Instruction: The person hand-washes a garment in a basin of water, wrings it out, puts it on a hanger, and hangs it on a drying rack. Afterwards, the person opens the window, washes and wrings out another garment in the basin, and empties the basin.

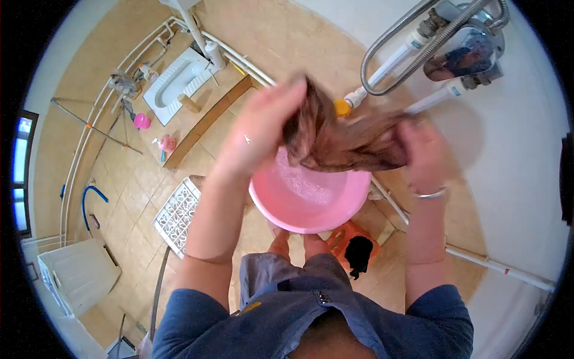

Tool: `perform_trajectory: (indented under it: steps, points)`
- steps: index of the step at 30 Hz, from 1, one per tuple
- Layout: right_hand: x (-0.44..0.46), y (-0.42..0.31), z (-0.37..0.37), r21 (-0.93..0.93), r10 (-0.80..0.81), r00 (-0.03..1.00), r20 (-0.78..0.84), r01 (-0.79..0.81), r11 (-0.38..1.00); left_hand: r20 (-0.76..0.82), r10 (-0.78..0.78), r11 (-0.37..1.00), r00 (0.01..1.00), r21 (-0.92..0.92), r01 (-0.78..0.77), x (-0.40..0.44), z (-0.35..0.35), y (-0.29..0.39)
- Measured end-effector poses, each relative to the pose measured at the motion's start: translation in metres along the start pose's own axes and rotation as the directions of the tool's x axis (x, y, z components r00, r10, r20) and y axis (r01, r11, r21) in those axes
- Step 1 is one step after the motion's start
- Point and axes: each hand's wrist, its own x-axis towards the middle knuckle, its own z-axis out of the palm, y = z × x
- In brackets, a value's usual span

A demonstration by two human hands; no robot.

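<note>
A dark brown, thin, bunched cloth (353,140) is stretched between my two hands above a pink basin (275,209). My left hand (263,122) is closed around its left end, blurred by motion. At the other end my right hand (424,155), with a bracelet at the wrist, grips the cloth; it is smeared too. Sudsy water (308,182) shows in the basin below. What kind of garment the cloth is, I cannot make out.
A black cloth (359,254) lies on an orange stool (338,239) by my feet. To the left are a white plastic rack (178,215), a pink bottle (166,143) and a squat toilet (176,87). A metal hose (382,90) and pipes run along the right wall.
</note>
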Motion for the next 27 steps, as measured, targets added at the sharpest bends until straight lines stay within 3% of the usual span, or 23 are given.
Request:
perform_trajectory:
  steps: [1,2,3,4,5,6,8,9,10,12,13,15,16,17,18,19,20,21,22,23,25,26,27]
  points:
    - [0.001,0.029,0.003,-0.401,0.21,0.976,0.059,-0.169,0.9,-0.188,0.023,0.977,0.982,0.214,0.018,0.004,-0.009,-0.032]
    - [0.002,0.065,0.013,-0.377,0.114,0.972,0.207,-0.029,0.926,-0.2,0.031,0.949,0.979,0.315,0.034,0.011,-0.033,-0.073]
    - [0.001,0.091,0.022,-0.498,0.247,0.948,0.201,-0.118,0.859,-0.213,0.037,0.91,0.976,0.411,0.055,0.017,-0.06,-0.12]
    - [0.002,0.149,0.027,-0.546,0.222,0.933,0.282,-0.034,0.837,-0.206,0.018,0.808,0.978,0.579,0.107,0.017,-0.085,-0.155]
    - [-0.004,0.169,0.042,-0.493,0.121,0.965,0.235,0.011,0.87,-0.203,-0.004,0.676,0.979,0.722,0.152,0.016,-0.107,-0.192]
    - [-0.005,0.203,0.045,-0.627,0.239,0.944,0.229,-0.045,0.777,-0.213,0.04,0.612,0.976,0.778,0.144,0.011,-0.13,-0.243]
    - [-0.018,0.286,0.046,-0.707,0.282,0.903,0.326,0.034,0.706,-0.291,-0.016,0.505,0.957,0.824,0.259,-0.004,-0.147,-0.299]
    - [-0.034,0.301,0.048,-0.848,0.465,0.795,0.391,0.114,0.517,-0.368,-0.115,0.456,0.923,0.806,0.378,-0.014,-0.145,-0.316]
    - [-0.05,0.314,0.05,-0.919,0.641,0.66,0.391,0.238,0.315,-0.29,-0.221,0.365,0.931,0.86,0.355,-0.03,-0.151,-0.334]
    - [-0.078,0.361,0.05,-0.911,0.83,0.431,0.353,0.36,0.2,-0.216,-0.343,0.279,0.914,0.906,0.319,-0.052,-0.157,-0.348]
    - [-0.074,0.345,0.047,-0.912,0.834,0.425,0.351,0.356,0.203,-0.122,-0.462,0.208,0.878,0.948,0.241,-0.057,-0.155,-0.343]
    - [-0.066,0.313,0.032,-0.849,0.736,0.423,0.528,0.235,0.473,-0.033,-0.58,0.149,0.814,0.978,0.146,-0.057,-0.147,-0.324]
    - [-0.073,0.315,0.014,-0.719,0.479,0.668,0.57,0.123,0.684,0.05,-0.593,0.003,0.804,0.998,-0.06,-0.051,-0.139,-0.307]
    - [-0.069,0.311,0.006,-0.722,0.482,0.669,0.566,0.119,0.682,0.127,-0.616,-0.138,0.778,0.955,-0.265,-0.046,-0.132,-0.294]
    - [-0.063,0.299,-0.001,-0.557,0.2,0.846,0.494,0.131,0.82,0.132,-0.618,-0.133,0.775,0.954,-0.268,-0.036,-0.125,-0.286]
    - [-0.057,0.287,-0.007,-0.374,-0.082,0.944,0.32,0.205,0.905,0.365,-0.346,-0.102,0.864,0.901,-0.422,-0.022,-0.119,-0.28]
    - [-0.057,0.278,-0.01,-0.378,-0.081,0.945,0.315,0.203,0.903,0.474,-0.193,-0.098,0.859,0.862,-0.498,-0.01,-0.108,-0.274]
    - [-0.058,0.267,-0.01,-0.186,0.098,0.992,0.078,-0.082,0.979,0.567,-0.033,-0.121,0.823,0.816,-0.566,0.002,-0.098,-0.268]
    - [-0.057,0.256,-0.009,0.077,0.323,0.94,-0.114,-0.316,0.946,0.393,-0.077,0.47,0.916,0.825,-0.314,0.013,-0.083,-0.262]
    - [-0.051,0.245,-0.008,0.075,0.321,0.94,-0.116,-0.314,0.946,0.257,-0.225,0.865,0.94,0.496,0.071,0.023,-0.069,-0.258]
    - [-0.034,0.22,-0.004,-0.054,0.07,0.916,-0.395,-0.1,0.994,0.142,-0.286,0.933,0.948,0.267,0.241,0.037,-0.05,-0.256]
    - [-0.027,0.206,-0.004,-0.055,0.07,0.916,-0.396,-0.1,0.993,0.133,-0.394,0.915,0.91,0.146,0.375,0.041,-0.043,-0.256]
    - [-0.02,0.191,-0.004,-0.132,-0.004,0.93,-0.368,-0.048,0.99,0.134,-0.395,0.915,0.909,0.147,0.375,0.043,-0.038,-0.261]
